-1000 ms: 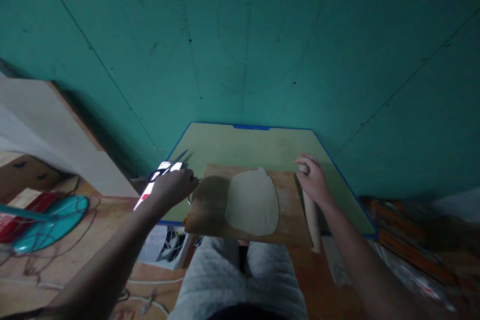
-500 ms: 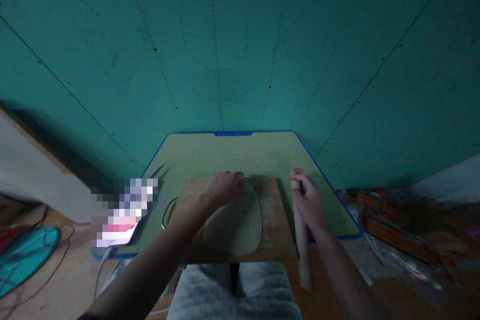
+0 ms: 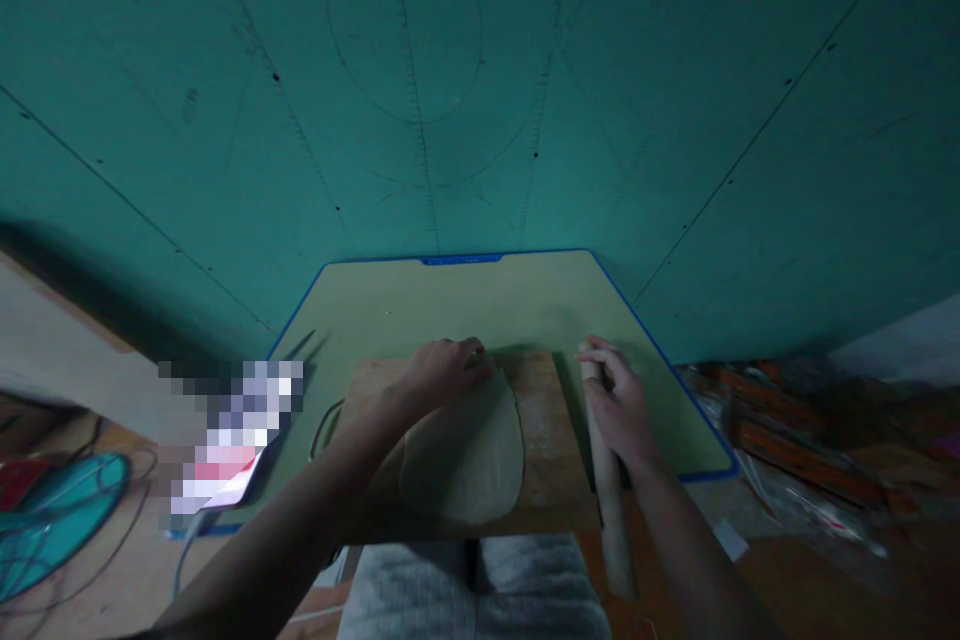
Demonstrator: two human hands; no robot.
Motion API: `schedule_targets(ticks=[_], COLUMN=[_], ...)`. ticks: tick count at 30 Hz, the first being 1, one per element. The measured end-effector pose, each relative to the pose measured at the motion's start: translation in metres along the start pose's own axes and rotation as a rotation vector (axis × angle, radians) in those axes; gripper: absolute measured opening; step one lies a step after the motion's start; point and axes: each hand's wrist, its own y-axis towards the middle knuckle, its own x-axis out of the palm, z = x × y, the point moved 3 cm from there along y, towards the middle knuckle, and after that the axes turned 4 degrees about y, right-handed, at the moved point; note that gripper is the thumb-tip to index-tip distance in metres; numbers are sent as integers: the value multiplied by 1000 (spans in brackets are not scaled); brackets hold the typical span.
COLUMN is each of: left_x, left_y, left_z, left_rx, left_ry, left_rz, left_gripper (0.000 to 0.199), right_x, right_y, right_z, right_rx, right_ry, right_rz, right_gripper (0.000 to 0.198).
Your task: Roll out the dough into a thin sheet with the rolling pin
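Note:
A flat, rolled-out sheet of dough lies on a wooden cutting board. My left hand is at the dough's far edge, its fingers curled down and closed on that edge; the fingertips are partly hidden. To the right of the board, my right hand is wrapped round the upper part of a wooden rolling pin. The pin slants toward me, its lower end reaching past the table's near edge.
The board sits on a small pale table with a blue rim, against a green wall. A metal handle shows at the board's left. Further left are a blurred lit device and a cable. Clutter covers the floor at right.
The view has tilted and shifted slightly. My left hand stays at the dough's far edge, and my right hand keeps its hold on the rolling pin.

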Motion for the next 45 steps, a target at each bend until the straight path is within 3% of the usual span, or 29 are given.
schedule_targets(ticks=[16,22,28,34,39,45], left_x=[0,1,-2,-4,-1,-6], left_y=[5,10,8,8,10,10], left_z=[-7,-5,-3,-5,-2,-2], left_rx=[89,85,154,97,200,204], left_ry=[-209,-283,-197,-288,-172,-185], left_rz=[165,128,81,46,43,10], left_gripper=[25,27,24,23,20,24], right_x=[0,0,-2,-4,-5,-4], right_y=[0,0,-1,-3,-4,-4], right_z=[2,2,2,0,1,1], right_rx=[33,44,53,60,59,63], right_ry=[8,4,-2,-20,-45,-35], right_rz=[-3,1,-8,-22,-29,-41], right_gripper=[22,22,21,21,20,18])
